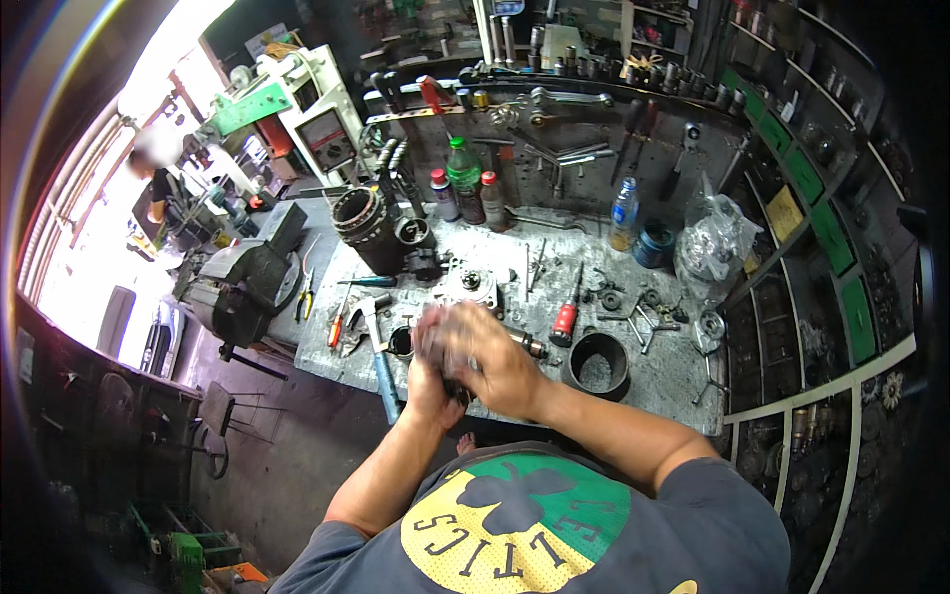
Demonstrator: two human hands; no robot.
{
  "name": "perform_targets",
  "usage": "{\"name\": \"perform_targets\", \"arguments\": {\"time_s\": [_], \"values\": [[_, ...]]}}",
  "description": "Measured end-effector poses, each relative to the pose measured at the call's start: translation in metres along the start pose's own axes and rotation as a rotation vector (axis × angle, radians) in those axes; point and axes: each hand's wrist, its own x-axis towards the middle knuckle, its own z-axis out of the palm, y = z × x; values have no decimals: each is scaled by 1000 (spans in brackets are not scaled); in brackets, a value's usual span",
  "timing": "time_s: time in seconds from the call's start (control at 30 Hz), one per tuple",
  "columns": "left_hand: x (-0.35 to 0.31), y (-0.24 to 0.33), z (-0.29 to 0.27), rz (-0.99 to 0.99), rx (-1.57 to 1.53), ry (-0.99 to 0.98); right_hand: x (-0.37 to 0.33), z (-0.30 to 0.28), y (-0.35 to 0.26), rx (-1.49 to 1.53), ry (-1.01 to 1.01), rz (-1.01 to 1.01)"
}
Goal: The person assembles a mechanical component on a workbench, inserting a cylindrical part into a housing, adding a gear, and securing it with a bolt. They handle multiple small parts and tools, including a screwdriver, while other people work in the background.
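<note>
My left hand (431,389) is closed round a dark object low at the bench's front edge. Over its top curls my right hand (498,364), its fingers blurred by motion. What sits between the two hands shows only as a dark and reddish smear, so its kind cannot be told. Close to my left hand are a hammer (384,372) with a blue handle and a small dark cup-shaped part (401,342). Just beyond my hands lies a pale metal housing (468,283). Right of my right hand are a metal shaft (527,343) and a red-handled screwdriver (564,323).
A dark metal cylinder (598,364) stands at the bench's near right. Farther back are a large toothed drum (364,230), a green-capped bottle (464,180) and a plastic bag of parts (714,238). A bench vise (237,275) is at left; another person (158,188) is beyond it.
</note>
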Motion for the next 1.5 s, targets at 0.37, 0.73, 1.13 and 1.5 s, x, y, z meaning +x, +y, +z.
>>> {"name": "perform_targets", "arguments": {"time_s": [0.37,0.73,1.13,1.5], "values": [[3,-2,1,-57,61,-147,8,12,10,128,-14,330],[12,16,-9,-111,-142,-319,-34,-3,35,1700,86,460],[10,-13,16,9,180,-148,4,3,8,228,46,404],[4,15,3,-316,-55,-287,-8,-34,37,696,239,333]]}}
